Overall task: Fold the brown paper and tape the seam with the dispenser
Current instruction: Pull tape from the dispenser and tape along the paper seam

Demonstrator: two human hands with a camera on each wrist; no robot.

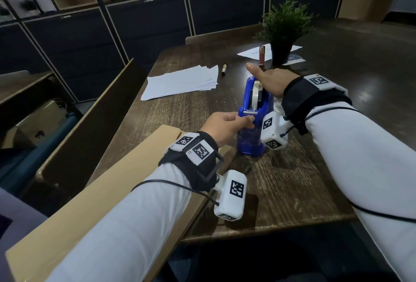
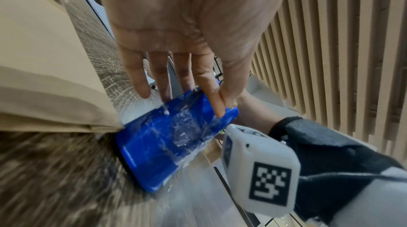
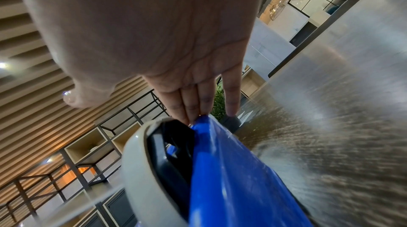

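Brown paper [image 1: 74, 203], folded, lies on the near-left table [image 1: 292, 180] edge, just left of the blue tape dispenser [image 1: 252, 106]. Left hand [image 1: 222, 126]: thumb and forefinger pinched together at the serrated cutter, apparently on the tape's free end, though the tape itself is too clear to make out. Right hand [image 1: 270, 79]: fingers straight, lying along the dispenser's top by the tape roll [image 1: 256, 92], thumb lifted. Likely step: drawing off a strip. Press the dispenser down firmly, pull level toward the paper, then snap downward across the teeth. Far side: white sheets [image 1: 180, 82], marker [image 1: 224, 69], potted plant [image 1: 283, 25].
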